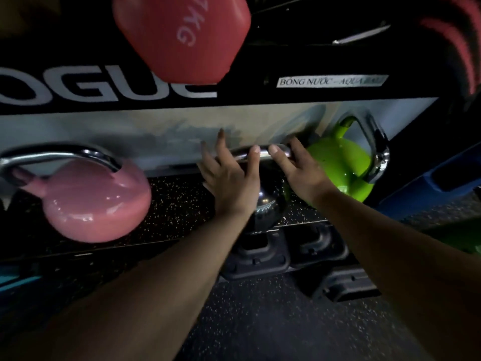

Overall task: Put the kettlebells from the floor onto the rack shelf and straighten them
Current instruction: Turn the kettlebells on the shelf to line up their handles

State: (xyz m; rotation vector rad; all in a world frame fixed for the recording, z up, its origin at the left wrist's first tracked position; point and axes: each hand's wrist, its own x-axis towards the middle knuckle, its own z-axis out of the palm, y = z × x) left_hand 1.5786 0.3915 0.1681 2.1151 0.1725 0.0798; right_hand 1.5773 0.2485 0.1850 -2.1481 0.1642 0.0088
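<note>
A black kettlebell (268, 204) with a chrome handle stands on the speckled mat of the rack shelf (177, 204), in the middle. My left hand (229, 178) and my right hand (302, 173) rest on its handle from either side. Their thumbs touch the bar and their fingers are spread, not wrapped around it. A pink kettlebell (96, 201) stands upright on the shelf to the left. A green kettlebell (338, 162) sits close on the right, almost touching the black one, its handle tilted toward the right.
A black rack beam with white lettering (104, 87) runs low overhead, with a red 7 kg weight (182, 35) above it. Dark grey moulded blocks (260, 256) lie under the shelf's front edge. A blue object (429, 188) sits at the right. Speckled floor (260, 321) lies below.
</note>
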